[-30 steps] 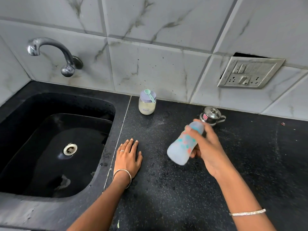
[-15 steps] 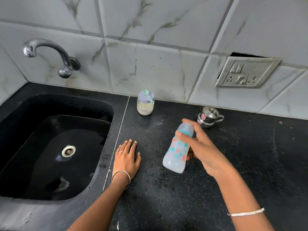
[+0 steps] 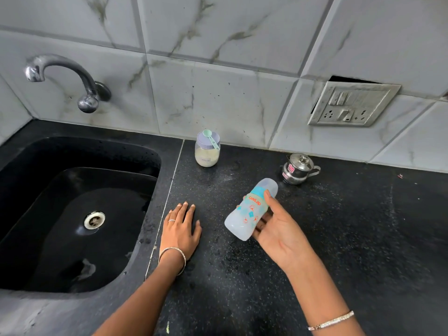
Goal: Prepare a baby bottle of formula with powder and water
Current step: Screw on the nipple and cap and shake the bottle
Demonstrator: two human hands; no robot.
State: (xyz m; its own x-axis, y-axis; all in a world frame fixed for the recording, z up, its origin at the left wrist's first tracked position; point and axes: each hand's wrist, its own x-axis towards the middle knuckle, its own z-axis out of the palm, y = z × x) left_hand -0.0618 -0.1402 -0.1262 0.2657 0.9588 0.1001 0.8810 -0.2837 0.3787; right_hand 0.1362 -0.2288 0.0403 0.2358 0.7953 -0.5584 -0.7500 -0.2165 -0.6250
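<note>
Holding the cloudy plastic baby bottle (image 3: pixel 249 210) with blue and orange prints above the black speckled stone worktop (image 3: pixel 339 238), the right hand (image 3: pixel 281 231) curls its thumb over the blue collar and its fingers under the body. The bottle is tilted, its clear cap pointing toward the lidded steel pot (image 3: pixel 299 169). As the cap is on, I judge the tilt serves for shaking the mix; whether liquid is inside, the cloudy wall does not show well. The left hand (image 3: pixel 180 230) lies flat, fingers close together, on the worktop beside the black sink (image 3: pixel 164 170), probably for support. The closed powder jar (image 3: pixel 207 155) with lilac lid stands at the wall
</note>
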